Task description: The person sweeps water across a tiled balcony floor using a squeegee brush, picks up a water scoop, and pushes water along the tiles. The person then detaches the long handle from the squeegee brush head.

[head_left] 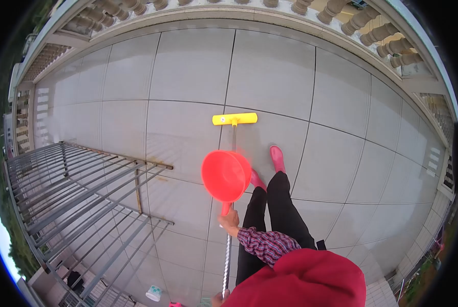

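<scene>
My right hand (230, 221), in a plaid sleeve, is closed around the short handle of a red plastic dipper (224, 176). The dipper's round bowl faces up toward me. Beneath it runs the pole of a floor squeegee (234, 118), whose yellow T-shaped head rests on the tiles ahead. The pole passes by my right hand; whether those fingers also grip it I cannot tell. At the bottom edge, my left hand (219, 298) is partly cut off and closed around the white twisted part of the pole.
A grey metal rack (90, 184) stands at left, with rusty ends toward me. Grey floor tiles (188, 66) spread to a stone balustrade (336, 13). My pink boots (277, 157) stand right of the pole. A white-and-teal tub (153, 293) sits near the bottom edge.
</scene>
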`<state>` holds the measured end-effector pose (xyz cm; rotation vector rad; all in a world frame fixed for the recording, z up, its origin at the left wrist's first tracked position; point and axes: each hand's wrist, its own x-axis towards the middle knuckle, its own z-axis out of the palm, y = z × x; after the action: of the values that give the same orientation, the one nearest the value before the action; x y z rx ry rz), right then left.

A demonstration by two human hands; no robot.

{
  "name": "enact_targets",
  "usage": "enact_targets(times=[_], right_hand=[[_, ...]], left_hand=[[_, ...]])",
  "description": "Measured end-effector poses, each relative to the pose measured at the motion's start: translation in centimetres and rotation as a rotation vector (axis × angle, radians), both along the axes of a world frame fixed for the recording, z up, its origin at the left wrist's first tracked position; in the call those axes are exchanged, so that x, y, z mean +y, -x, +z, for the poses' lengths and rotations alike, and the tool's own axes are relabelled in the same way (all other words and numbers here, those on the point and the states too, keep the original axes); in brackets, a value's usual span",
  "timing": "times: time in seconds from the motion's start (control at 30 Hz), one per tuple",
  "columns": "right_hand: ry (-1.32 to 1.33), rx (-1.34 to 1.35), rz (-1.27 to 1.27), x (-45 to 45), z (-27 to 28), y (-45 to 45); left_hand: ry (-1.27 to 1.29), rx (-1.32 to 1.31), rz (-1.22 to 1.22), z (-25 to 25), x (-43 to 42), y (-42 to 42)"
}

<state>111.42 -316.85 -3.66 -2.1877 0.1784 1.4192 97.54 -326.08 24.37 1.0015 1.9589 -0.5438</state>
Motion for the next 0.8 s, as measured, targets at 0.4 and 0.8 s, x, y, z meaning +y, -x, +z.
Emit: enact_targets(times=[0.4,0.8], right_hand=[[-0.06,-0.184,0.05,18.1,-4.5,-26.4],[-0.057,-0.298,0.026,17.0,-2.2,-35.6]], left_hand=[[0.041,-0.256,0.11,-6.0,15.8,-22.8],[-0.124,-0.209,-0.121,-10.3,16.1,-29.3]])
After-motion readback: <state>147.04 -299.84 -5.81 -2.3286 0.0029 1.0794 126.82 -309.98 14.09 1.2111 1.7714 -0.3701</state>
